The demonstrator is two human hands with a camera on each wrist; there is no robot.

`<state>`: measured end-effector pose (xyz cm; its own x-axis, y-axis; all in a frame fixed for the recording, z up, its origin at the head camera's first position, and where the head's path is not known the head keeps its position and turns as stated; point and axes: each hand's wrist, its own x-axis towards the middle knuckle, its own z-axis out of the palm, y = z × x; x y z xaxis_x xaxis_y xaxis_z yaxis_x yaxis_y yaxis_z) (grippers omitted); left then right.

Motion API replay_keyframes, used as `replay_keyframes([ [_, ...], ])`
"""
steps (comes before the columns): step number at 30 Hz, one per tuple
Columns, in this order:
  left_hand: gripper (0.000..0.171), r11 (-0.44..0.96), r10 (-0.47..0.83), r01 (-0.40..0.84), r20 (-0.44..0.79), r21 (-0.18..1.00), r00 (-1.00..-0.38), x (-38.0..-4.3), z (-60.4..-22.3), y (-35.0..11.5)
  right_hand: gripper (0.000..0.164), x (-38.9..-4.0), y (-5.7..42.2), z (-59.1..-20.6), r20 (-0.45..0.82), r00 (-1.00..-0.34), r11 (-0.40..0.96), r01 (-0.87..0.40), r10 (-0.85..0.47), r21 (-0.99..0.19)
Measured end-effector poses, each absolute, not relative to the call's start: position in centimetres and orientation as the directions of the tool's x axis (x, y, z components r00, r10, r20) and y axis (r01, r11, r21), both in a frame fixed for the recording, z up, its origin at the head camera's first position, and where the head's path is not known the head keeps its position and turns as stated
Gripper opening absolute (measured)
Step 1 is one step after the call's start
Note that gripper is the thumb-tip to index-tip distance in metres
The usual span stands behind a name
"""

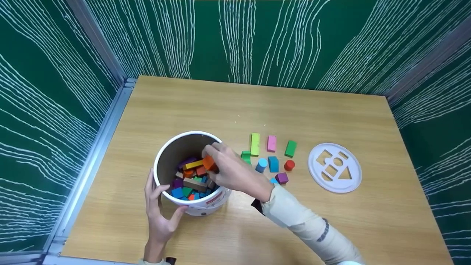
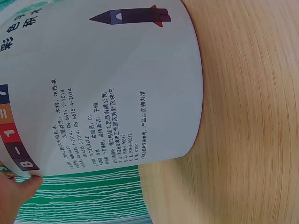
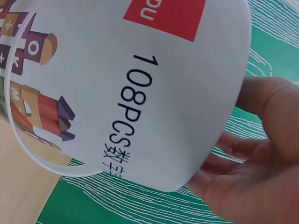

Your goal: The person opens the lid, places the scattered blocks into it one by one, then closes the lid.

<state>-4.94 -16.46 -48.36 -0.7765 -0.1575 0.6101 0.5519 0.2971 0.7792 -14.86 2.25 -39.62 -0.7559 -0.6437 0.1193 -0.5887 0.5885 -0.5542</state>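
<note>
An orange block [image 1: 209, 163] is inside the mouth of a white bucket [image 1: 206, 211], pinched between the thumb and fingers of the right hand [image 1: 235, 167]. Multicoloured blocks [image 1: 195, 183] lie jumbled below it. The left hand [image 1: 159, 215] grips the bucket's near-left side, thumb and fingers spread apart. Right of the bucket, loose blocks, including a red cylinder [image 1: 289, 165] and purple cube [image 1: 282, 178], lie on the wooden table [image 1: 279, 110], beside a white shape-sorter lid [image 1: 317, 173].
</note>
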Motion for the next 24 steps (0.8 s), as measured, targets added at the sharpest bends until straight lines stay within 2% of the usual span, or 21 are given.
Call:
replay_keyframes([
  [10,0.055,0.318,-0.161,0.536,0.602,0.782,-0.782,-4.9,-48.2,-16.4,0.034,-14.8,1.5,-40.0,0.063,-0.752,0.626,-0.589,-0.656,-0.511],
  [24,0.056,0.315,-0.160,0.537,0.601,0.783,-0.783,-4.9,-48.6,-16.4,0.027,-14.8,0.8,-40.6,0.071,-0.761,0.636,-0.585,-0.644,-0.503],
])
